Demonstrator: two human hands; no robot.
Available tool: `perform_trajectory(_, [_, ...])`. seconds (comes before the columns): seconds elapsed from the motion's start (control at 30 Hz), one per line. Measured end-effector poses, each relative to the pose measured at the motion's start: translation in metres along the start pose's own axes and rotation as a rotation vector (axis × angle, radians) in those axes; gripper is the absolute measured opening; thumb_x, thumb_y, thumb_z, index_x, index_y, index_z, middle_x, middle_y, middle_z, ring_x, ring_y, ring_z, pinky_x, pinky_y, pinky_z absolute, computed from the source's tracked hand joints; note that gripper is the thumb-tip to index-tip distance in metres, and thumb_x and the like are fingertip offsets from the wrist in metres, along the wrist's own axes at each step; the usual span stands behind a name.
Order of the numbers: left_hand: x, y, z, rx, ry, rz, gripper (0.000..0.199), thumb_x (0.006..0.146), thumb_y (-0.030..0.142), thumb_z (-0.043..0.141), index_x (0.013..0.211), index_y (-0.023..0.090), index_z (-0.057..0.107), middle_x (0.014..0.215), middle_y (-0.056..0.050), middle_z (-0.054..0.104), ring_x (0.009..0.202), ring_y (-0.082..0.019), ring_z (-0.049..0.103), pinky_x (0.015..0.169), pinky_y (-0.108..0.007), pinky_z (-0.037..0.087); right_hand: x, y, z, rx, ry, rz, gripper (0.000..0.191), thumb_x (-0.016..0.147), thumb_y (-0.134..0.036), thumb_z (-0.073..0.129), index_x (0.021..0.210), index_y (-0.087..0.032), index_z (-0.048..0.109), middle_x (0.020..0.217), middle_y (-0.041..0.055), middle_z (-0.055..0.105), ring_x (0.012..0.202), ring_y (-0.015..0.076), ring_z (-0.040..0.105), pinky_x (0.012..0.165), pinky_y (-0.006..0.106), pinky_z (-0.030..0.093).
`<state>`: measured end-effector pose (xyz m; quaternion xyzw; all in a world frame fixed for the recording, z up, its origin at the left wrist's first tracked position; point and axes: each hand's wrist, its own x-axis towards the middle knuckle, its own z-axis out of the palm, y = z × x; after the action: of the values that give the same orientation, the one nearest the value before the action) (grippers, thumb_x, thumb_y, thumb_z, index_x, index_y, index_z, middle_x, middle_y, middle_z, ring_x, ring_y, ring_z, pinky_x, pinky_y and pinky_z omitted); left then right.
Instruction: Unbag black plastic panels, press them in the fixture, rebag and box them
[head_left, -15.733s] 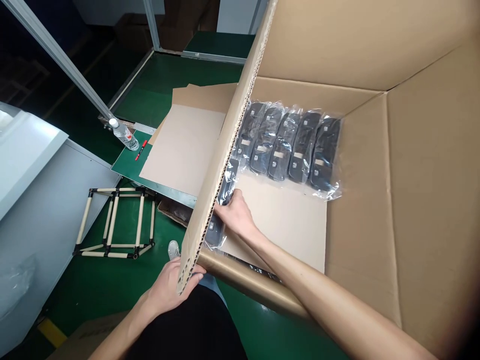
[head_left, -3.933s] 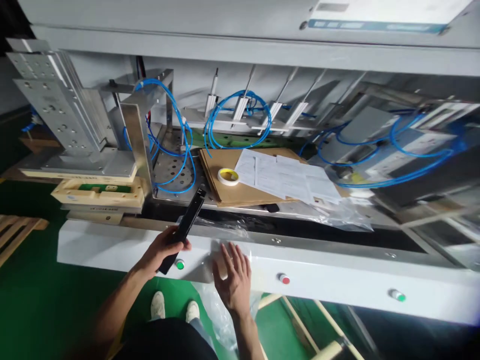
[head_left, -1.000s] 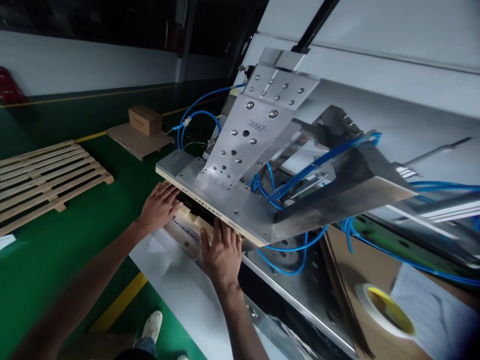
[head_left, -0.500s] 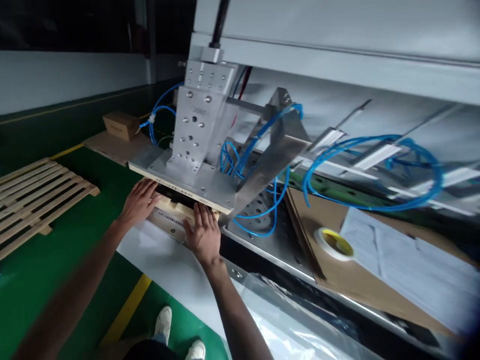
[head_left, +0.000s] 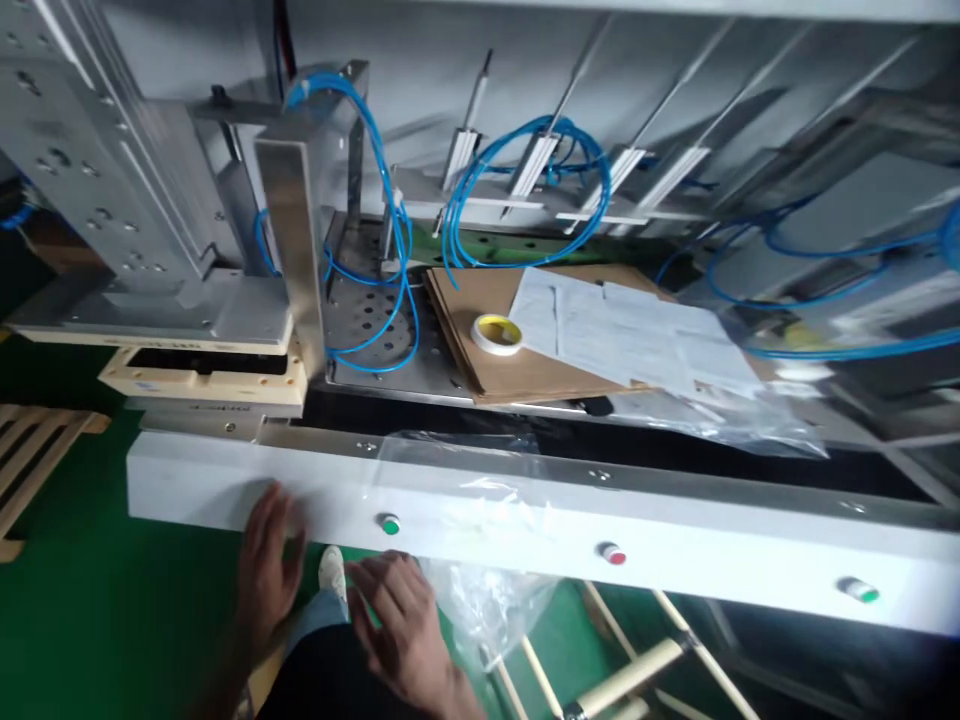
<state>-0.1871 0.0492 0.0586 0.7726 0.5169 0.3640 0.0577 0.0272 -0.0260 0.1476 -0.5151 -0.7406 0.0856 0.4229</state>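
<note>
My left hand [head_left: 270, 565] is raised in front of the machine's white front panel [head_left: 195, 478], fingers stretched out and somewhat blurred, with nothing in them. Lower and to its right, my right hand [head_left: 401, 620] is loosely bent with its fingers apart, also holding nothing. A green button [head_left: 390, 524] sits on the panel just above the right hand. At the left, a cream-coloured frame-like block [head_left: 289, 378] with a dark recess lies beneath a metal press plate [head_left: 232, 308]. Whether either hand touches the panel, I cannot tell.
A tape roll [head_left: 497, 336] and paper sheets [head_left: 600, 325] lie on brown cardboard [head_left: 551, 378]. Clear plastic film [head_left: 487, 500] drapes over the panel, near a red button [head_left: 615, 554]. Blue air hoses [head_left: 457, 200] loop behind. A wooden pallet [head_left: 34, 440] lies on the floor.
Both hands have come away from the cream block under the press plate and drawn back toward my body. My view has turned right, bringing the buttons into sight.
</note>
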Motion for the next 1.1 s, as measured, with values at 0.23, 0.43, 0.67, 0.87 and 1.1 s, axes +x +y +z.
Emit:
perform_trajectory(0.23, [-0.041,0.07,0.039,0.071,0.055,0.199,0.043,0.103,0.025,0.063,0.144,0.018,0.057,0.141,-0.02,0.065,0.135,-0.035,0.062,0.113,-0.051,0.052,-0.086,0.07,-0.103,-0.31,0.409,0.226,0.029,0.098,-0.014,0.06,0.124,-0.024,0.071,0.091,0.0047,0.075,0.073,0.0193,0.072,0.065,0.03,0.062])
perform_trajectory(0.43, [-0.066,0.123,0.056,0.221,0.047,0.119,0.041,0.104,0.029,0.061,0.143,0.015,0.058,0.132,-0.019,0.069,0.123,-0.033,0.067,0.106,-0.047,0.054,-0.169,0.158,-0.197,-0.595,0.709,0.588,0.026,0.098,-0.035,0.06,0.107,-0.017,0.076,0.085,0.0081,0.069,0.077,0.0234,0.066,0.073,0.038,0.056])
perform_trajectory(0.67, [-0.077,0.145,0.081,0.274,0.148,-0.061,0.059,0.104,0.04,0.061,0.151,0.008,0.049,0.139,-0.027,0.065,0.127,-0.041,0.065,0.103,-0.054,0.056,-0.234,0.227,-0.282,-0.632,0.812,0.855,0.05,0.089,-0.048,0.059,0.118,-0.009,0.069,0.1,0.0175,0.062,0.107,0.0376,0.059,0.096,0.057,0.05])
perform_trajectory(0.87, [-0.081,0.145,0.084,0.215,0.157,0.002,0.041,0.103,0.037,0.063,0.138,0.015,0.06,0.146,-0.022,0.064,0.137,-0.04,0.062,0.111,-0.055,0.053,-0.243,0.26,-0.323,-0.693,0.909,0.939,0.068,0.087,-0.051,0.053,0.136,-0.004,0.062,0.128,0.0269,0.059,0.126,0.0423,0.053,0.11,0.06,0.043])
perform_trajectory(1.1, [-0.088,0.145,0.094,0.281,0.174,0.076,0.039,0.105,0.038,0.058,0.137,0.016,0.061,0.145,-0.021,0.066,0.129,-0.038,0.067,0.103,-0.052,0.055,-0.243,0.28,-0.346,-0.685,0.878,0.997,0.073,0.09,-0.053,0.047,0.138,-0.002,0.063,0.128,0.0298,0.061,0.122,0.0433,0.058,0.103,0.056,0.049])
